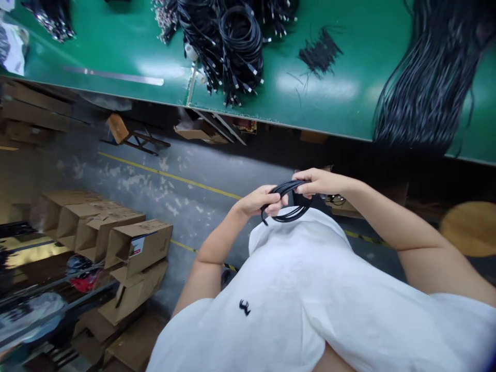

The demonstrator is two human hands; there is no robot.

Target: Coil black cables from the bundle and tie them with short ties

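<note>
One coil [287, 187], probably black cable, left hand [266, 200] and right hand [315, 182] clamped on it

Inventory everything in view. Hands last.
Cable coil: one, black, in hands
Worktable: one, green, across top
Cable pile: uncountable, black, table's top centre
Smaller bundle: one, black, upper left
Loose hank: one, black, table's right
Short strips: many, black, between pile and hank
Flat bar: one, silver, table's left
Cardboard boxes: several, brown, lower left
Round seat: one, yellowish brown, right edge
Floor lines: at least two, yellow, centre
Clutter: uncountable, mixed, left edge
Shirt: one, white, bottom
Left hand: one, coil's left
Right hand: one, coil's right
</note>
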